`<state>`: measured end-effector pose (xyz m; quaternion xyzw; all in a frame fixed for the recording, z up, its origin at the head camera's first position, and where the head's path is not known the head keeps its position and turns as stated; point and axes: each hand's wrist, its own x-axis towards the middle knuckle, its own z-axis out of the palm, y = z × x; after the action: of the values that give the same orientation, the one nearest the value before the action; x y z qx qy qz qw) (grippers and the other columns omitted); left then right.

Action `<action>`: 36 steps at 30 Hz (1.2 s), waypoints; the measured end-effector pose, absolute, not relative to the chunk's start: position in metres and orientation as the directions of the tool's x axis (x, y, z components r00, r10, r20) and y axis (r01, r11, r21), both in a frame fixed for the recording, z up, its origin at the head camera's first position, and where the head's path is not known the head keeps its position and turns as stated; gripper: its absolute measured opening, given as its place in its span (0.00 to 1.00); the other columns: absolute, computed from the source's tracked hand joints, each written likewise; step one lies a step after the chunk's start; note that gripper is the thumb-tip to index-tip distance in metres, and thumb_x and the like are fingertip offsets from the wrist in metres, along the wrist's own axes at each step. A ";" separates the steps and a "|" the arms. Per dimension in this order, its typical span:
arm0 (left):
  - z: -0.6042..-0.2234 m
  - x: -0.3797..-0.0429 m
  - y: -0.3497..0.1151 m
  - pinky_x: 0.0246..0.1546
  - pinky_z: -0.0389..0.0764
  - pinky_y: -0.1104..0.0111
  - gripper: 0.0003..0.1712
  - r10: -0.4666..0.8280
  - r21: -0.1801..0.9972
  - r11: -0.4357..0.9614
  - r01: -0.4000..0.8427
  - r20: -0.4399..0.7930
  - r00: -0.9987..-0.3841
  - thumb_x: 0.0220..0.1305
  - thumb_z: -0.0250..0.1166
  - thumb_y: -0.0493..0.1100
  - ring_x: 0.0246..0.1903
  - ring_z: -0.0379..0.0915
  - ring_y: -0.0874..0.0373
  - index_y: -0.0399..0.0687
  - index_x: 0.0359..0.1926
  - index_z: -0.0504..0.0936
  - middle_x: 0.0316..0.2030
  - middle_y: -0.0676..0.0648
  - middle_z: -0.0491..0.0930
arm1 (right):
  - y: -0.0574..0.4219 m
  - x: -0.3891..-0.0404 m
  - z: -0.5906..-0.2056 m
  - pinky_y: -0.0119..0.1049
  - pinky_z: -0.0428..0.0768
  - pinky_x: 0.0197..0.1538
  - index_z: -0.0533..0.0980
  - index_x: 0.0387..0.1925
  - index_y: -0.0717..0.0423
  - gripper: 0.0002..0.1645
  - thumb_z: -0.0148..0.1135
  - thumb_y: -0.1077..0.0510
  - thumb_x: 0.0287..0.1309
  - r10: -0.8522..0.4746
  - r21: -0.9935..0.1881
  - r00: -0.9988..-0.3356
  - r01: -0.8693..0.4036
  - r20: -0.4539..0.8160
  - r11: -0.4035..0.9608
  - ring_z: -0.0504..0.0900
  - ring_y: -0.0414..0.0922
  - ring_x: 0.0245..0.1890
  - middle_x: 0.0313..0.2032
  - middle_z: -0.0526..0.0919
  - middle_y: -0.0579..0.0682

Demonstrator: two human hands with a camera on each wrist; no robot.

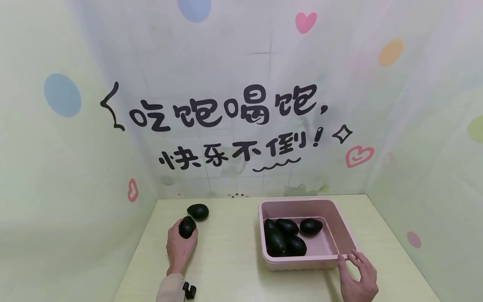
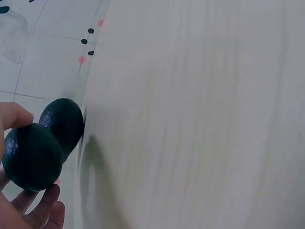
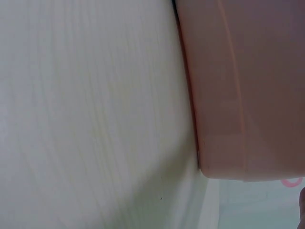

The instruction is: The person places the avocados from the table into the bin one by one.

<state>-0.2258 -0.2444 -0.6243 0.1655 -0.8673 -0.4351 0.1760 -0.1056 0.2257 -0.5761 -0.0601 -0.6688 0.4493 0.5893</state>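
My left hand (image 1: 181, 247) grips a dark green avocado (image 1: 187, 227) at the left of the table, thumb and fingers on its sides in the left wrist view. Just behind it lies a second avocado (image 1: 198, 212), partly covered by the held one (image 2: 32, 156) in the left wrist view. On the right stands a pink plastic bin (image 1: 302, 259) with several avocados (image 1: 287, 227) inside, mostly along its left side. At the bin's front right corner, my right hand (image 1: 358, 277) pinches the rim between thumb and fingers.
The pale wood-grain table (image 1: 222, 251) runs back to a printed wall sheet (image 1: 234, 63) with black characters. Similar sheets flank it left and right. A small black object (image 1: 189, 290) sits beside the left sleeve (image 1: 170, 288).
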 end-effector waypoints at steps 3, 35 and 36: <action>-0.621 -0.224 -0.242 0.64 0.71 0.35 0.38 -0.430 0.815 0.568 -0.115 0.175 -0.886 0.66 0.72 0.50 0.68 0.71 0.32 0.46 0.74 0.72 0.70 0.34 0.72 | 0.226 -0.106 -0.577 0.23 0.74 0.62 0.83 0.31 0.81 0.10 0.74 0.79 0.41 0.608 -0.668 -0.295 -0.450 0.737 0.592 0.82 0.29 0.53 0.42 0.90 0.68; -0.586 -0.218 -0.211 0.58 0.78 0.41 0.39 -0.339 0.805 0.592 0.041 0.295 -0.893 0.62 0.76 0.47 0.61 0.77 0.35 0.45 0.72 0.75 0.68 0.34 0.75 | 0.228 -0.108 -0.581 0.22 0.73 0.61 0.84 0.32 0.79 0.12 0.74 0.81 0.39 0.617 -0.685 -0.306 -0.411 0.725 0.601 0.81 0.27 0.54 0.41 0.87 0.76; -0.585 -0.218 -0.210 0.57 0.78 0.41 0.39 -0.340 0.803 0.595 0.046 0.303 -0.890 0.61 0.76 0.47 0.60 0.77 0.36 0.45 0.72 0.75 0.68 0.34 0.75 | 0.228 -0.108 -0.581 0.22 0.73 0.62 0.84 0.31 0.79 0.11 0.74 0.81 0.39 0.620 -0.688 -0.306 -0.412 0.722 0.598 0.82 0.27 0.55 0.42 0.87 0.75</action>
<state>-0.2184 -0.2097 -0.5852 0.0849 -0.8659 -0.4420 0.2183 -0.1081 0.2282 -0.5813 -0.0770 -0.6767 0.4418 0.5840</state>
